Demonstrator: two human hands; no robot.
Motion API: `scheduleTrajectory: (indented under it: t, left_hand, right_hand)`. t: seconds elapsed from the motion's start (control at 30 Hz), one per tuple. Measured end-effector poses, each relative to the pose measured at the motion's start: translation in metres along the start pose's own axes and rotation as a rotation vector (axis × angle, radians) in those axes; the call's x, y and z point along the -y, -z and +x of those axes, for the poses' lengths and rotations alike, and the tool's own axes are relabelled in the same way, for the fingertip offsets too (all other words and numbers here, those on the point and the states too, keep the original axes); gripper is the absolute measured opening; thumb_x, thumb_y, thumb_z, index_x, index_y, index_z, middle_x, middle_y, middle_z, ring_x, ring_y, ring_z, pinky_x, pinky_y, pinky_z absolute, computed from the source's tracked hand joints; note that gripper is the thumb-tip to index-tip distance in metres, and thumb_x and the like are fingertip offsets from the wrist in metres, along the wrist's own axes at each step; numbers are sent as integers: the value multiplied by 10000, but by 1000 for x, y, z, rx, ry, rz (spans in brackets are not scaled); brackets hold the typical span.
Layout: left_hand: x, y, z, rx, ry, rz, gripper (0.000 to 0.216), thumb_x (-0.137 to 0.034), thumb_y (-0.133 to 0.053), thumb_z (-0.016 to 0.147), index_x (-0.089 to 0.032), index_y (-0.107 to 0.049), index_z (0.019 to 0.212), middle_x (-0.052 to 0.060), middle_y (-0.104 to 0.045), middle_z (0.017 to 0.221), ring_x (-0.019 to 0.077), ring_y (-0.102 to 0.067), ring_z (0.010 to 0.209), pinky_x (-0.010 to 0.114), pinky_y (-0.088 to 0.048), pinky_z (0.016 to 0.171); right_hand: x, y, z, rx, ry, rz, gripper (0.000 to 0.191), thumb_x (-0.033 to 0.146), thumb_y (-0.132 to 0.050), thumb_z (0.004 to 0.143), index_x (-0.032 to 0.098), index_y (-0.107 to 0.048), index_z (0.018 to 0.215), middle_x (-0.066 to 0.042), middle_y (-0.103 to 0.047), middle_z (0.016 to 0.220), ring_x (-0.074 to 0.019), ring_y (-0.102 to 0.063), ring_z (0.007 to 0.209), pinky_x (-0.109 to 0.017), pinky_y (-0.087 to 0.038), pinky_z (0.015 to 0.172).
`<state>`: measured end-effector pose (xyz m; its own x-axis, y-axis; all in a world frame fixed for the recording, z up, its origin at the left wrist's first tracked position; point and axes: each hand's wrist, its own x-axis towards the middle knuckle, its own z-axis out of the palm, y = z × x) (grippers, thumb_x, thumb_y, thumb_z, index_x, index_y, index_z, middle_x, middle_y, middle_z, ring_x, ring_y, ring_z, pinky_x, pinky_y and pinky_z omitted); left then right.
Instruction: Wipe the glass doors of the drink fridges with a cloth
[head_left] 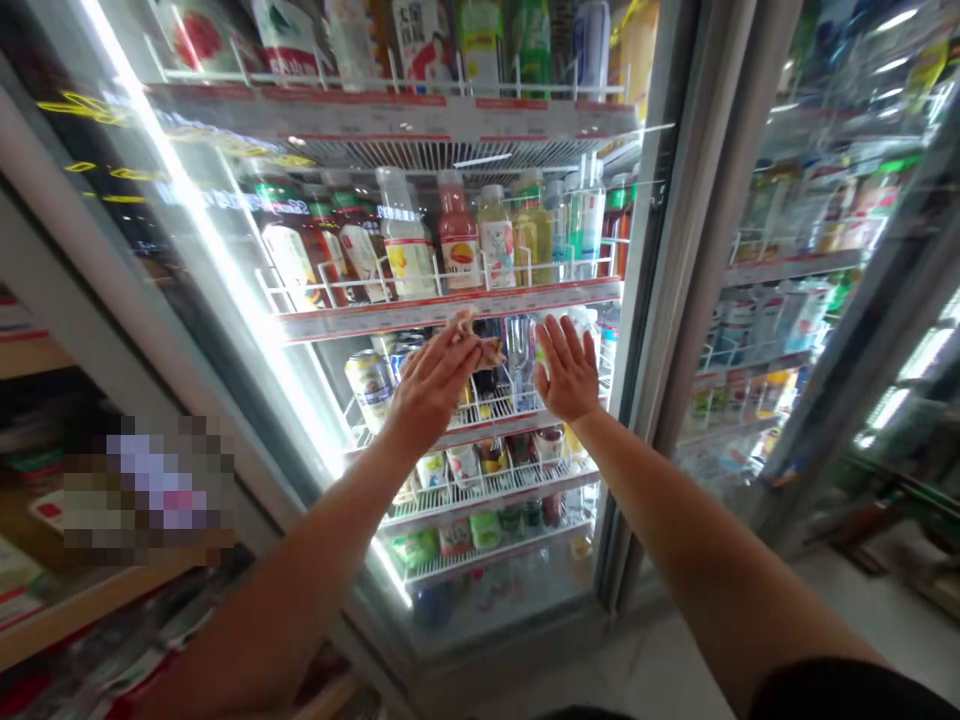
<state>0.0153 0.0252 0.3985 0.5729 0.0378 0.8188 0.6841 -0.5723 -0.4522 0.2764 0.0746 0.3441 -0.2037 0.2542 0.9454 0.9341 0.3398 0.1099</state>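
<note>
My left hand (429, 392) presses a crumpled, pale pinkish-brown cloth (491, 352) against the glass door (517, 590) of a lit drinks fridge. The cloth pokes out past the fingertips; the rest of it is hidden under the hand. To the right, my right hand (570, 375) is spread with its palm toward the same glass, empty and apparently touching it. Behind the door, bottles (460, 235) line the shelf above my hands. Cans (367, 385) stand on the shelf behind my left hand.
A metal door frame (686, 250) runs down the right of the glass, and another fridge door (795, 270) with drinks is beyond it. At the left is a wooden shelf (120, 590) with goods, partly blurred. A tiled floor (645, 670) shows below.
</note>
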Motion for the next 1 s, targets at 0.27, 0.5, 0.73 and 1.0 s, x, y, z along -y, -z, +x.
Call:
scheduleTrajectory:
  t: [0.27, 0.5, 0.73, 1.0]
  left_hand:
    - [73, 27, 78, -199, 267, 98, 481, -292, -468, 1062, -101, -511, 1502, 52, -480, 1623, 272, -273, 1589, 561, -246, 1333]
    - [1, -14, 58, 12, 216, -64, 507, -162, -325, 1053, -202, -571, 1494, 85, -550, 1565, 254, -368, 1557, 508, -303, 1296]
    - [-24, -12, 57, -21, 214, -218, 679, -501, -238, 1104, -160, -153, 1685, 171, -332, 1694, 269, -278, 1595, 477, -319, 1281]
    - [-16, 10, 36, -126, 298, -188, 629, -428, -233, 1098, -248, -89, 1683, 153, -342, 1689, 235, -332, 1574, 481, -366, 1258]
  right_hand:
    - [2, 4, 2, -12, -23, 27, 606, 329, -386, 1041, 259, -384, 1643, -62, -503, 1633, -274, -374, 1571, -535, -255, 1299]
    - [4, 12, 6, 19, -68, 92, 601, 333, -409, 1011, 248, -458, 1604, -79, -532, 1608, -302, -371, 1563, -555, -254, 1289]
    - [37, 47, 50, 15, 75, 128, 718, 410, -467, 1032, 194, -259, 1684, -98, -406, 1686, -272, -299, 1590, -477, -280, 1302]
    - [56, 43, 55, 150, 199, 70, 552, 395, -415, 1079, 307, -412, 1625, 5, -428, 1684, -219, -337, 1581, -455, -242, 1334]
